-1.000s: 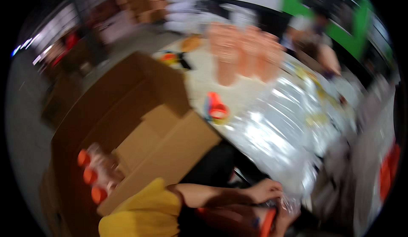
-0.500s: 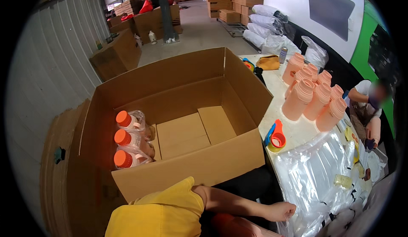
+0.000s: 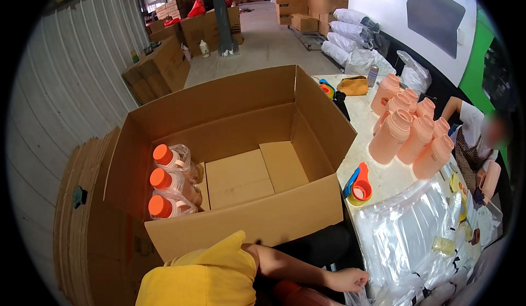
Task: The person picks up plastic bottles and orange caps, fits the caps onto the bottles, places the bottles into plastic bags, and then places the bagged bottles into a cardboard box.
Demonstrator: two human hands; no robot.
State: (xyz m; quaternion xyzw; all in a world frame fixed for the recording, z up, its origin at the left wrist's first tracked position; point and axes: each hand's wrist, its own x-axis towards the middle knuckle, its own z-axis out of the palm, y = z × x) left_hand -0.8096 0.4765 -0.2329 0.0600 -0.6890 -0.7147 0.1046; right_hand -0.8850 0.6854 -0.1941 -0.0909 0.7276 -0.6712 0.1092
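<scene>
Carton (image 3: 241,218) stands open at centre, flaps up, w/ three clear bottles w/ orange caps (image 3: 163,181) bagged in plastic and lined up along its left wall; rest of the carton floor is bare cardboard. Stack of clear plastic bags (image 3: 422,234) lies on the tabletop (image 3: 383,180) to the right, spilling over the near edge. Right hand (image 3: 348,279) sits low at the bottom of view, below the tabletop edge, fingers curled on the lower corner of the bag stack, touching it; grip looks loosely clenched on the plastic, though exactly what it pinches can't be told. Left hand not in view, only a yellow sleeve (image 3: 203,273) near the carton's front wall. Bags lie just right of and above the right hand. Cluster of peach-coloured jugs (image 3: 411,130) stands upright further back on the tabletop, well apart from the hand; red-and-yellow tape dispenser (image 3: 359,188) lies betw. carton and bags. Another person (image 3: 476,141) sits at the tabletop's far right. Open room: carton's right half, plus a strip of tabletop betw. carton and jugs.
</scene>
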